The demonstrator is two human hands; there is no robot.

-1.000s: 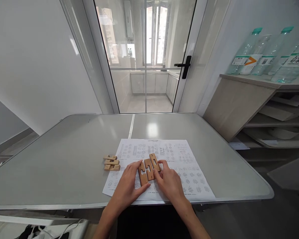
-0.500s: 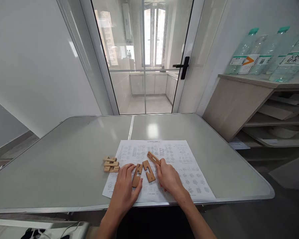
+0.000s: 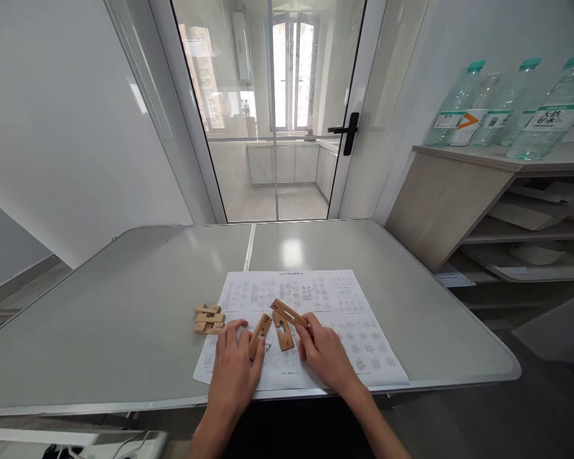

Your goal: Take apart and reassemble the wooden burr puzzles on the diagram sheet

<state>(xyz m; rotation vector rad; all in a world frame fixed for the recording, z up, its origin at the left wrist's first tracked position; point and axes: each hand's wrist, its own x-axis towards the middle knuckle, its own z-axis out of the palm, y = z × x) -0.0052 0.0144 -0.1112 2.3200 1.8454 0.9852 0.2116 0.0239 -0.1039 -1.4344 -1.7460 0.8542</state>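
Between the thumb and fingers of my left hand (image 3: 236,360) is a notched wooden puzzle piece (image 3: 262,328) marked near its top end. My right hand (image 3: 326,352) pinches one end of a slotted wooden puzzle piece (image 3: 287,312) marked 2, which points up and left. Under that piece, a wooden puzzle piece (image 3: 285,338) marked 1 lies on the printed sheet (image 3: 325,376), its top partly covered. Left of my left hand, several more wooden puzzle pieces (image 3: 209,318) lie close together at the sheet's left edge.
The sheet of small printed diagrams lies on a grey table (image 3: 124,319) with a metal rim. Beyond the table is a glass door (image 3: 296,172) with a black handle (image 3: 349,132). At right, plastic bottles (image 3: 452,105) stand on a wooden shelf unit (image 3: 440,191).
The piece in my right hand has moved left and now overlaps the top of the piece marked 1. My left hand has closed around its piece, which has tilted and lifted somewhat.
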